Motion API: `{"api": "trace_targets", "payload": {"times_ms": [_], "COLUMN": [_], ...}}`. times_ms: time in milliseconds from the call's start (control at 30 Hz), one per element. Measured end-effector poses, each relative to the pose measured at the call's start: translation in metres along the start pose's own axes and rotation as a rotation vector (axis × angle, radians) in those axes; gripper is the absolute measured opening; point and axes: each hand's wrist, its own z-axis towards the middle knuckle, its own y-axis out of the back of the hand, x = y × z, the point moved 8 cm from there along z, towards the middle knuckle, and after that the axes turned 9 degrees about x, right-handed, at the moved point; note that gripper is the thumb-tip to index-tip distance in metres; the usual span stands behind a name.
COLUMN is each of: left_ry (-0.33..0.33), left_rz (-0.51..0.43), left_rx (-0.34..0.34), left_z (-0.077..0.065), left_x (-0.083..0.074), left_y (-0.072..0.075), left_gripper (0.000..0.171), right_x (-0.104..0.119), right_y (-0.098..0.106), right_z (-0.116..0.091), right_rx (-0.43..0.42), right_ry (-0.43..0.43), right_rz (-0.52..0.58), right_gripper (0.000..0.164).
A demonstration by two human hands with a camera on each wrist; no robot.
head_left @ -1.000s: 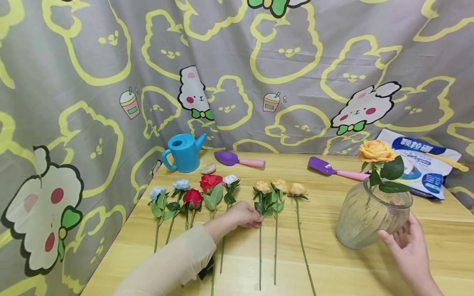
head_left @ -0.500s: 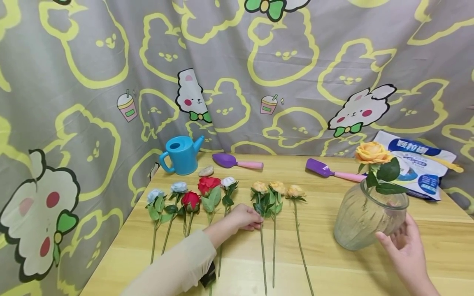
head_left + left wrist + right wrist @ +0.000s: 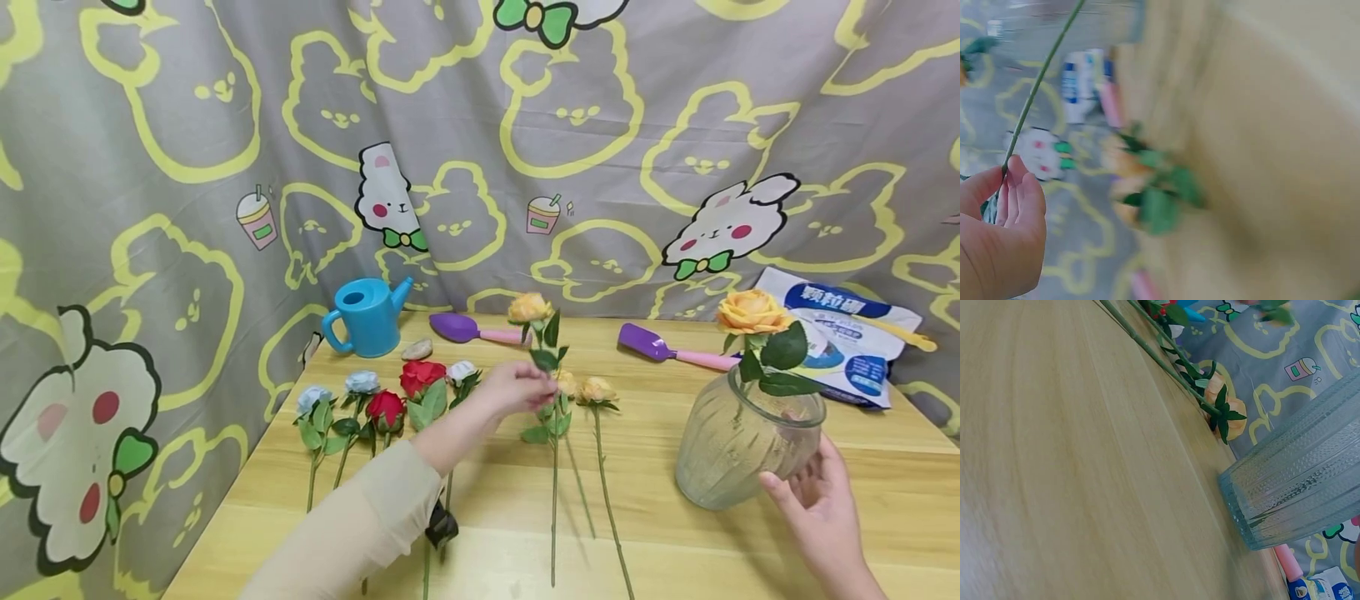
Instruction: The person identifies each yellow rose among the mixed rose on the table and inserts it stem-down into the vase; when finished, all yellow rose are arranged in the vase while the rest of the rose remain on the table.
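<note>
The yellow rose (image 3: 529, 307) is hanging above the worktop (image 3: 667, 550), its stem passing between the thumb and fingers (image 3: 1034, 197) of the left hand (image 3: 513, 392). They are pinching that stem near the leaves; the bloom is rising above them, and the lower stem is slanting down below them.

Just to the right of these fingers, a second rose (image 3: 567, 385) is lying on the worktop, and a third rose (image 3: 597, 389) is lying a little farther right. To their left, a white rose (image 3: 461, 372), two red roses (image 3: 422, 379) and two blue roses (image 3: 363, 382) are lying in a loose row. Beyond them a purple scoop (image 3: 453, 327) is resting, with a blue watering can (image 3: 375, 321) standing farther left.

Well apart to the right, the right hand (image 3: 825, 508) is holding a glass vase (image 3: 742, 450), its thumb showing on the near side and its other fingers curling partly out of sight behind the glass. A yellow-orange rose (image 3: 752, 312) is standing in the vase, its bloom showing above those fingers.
</note>
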Motion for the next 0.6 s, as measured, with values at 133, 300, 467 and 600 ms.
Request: {"api": "trace_targets", "payload": {"times_ms": [133, 300, 467, 600], "left_ry": [-0.098, -0.254, -0.416, -0.483], "left_rz": [-0.043, -0.138, -0.229, -0.281], "left_rx": [0.034, 0.065, 0.084, 0.070], "left_z": [0.001, -0.006, -0.019, -0.020], "left_x": [-0.049, -0.110, -0.160, -0.180], "left_y": [-0.017, -0.032, -0.040, -0.048], "left_gripper": [0.017, 0.015, 0.011, 0.010], "right_x": [0.001, 0.000, -0.001, 0.000], "right_y": [-0.001, -0.003, -0.003, -0.002], "right_z": [-0.001, -0.001, -0.001, -0.001], "right_rx": [0.004, 0.007, 0.008, 0.002], "right_ry": [0.010, 0.020, 0.006, 0.005], "right_rz": [0.009, 0.023, 0.018, 0.017], "right_gripper": [0.069, 0.069, 0.069, 0.069]}}
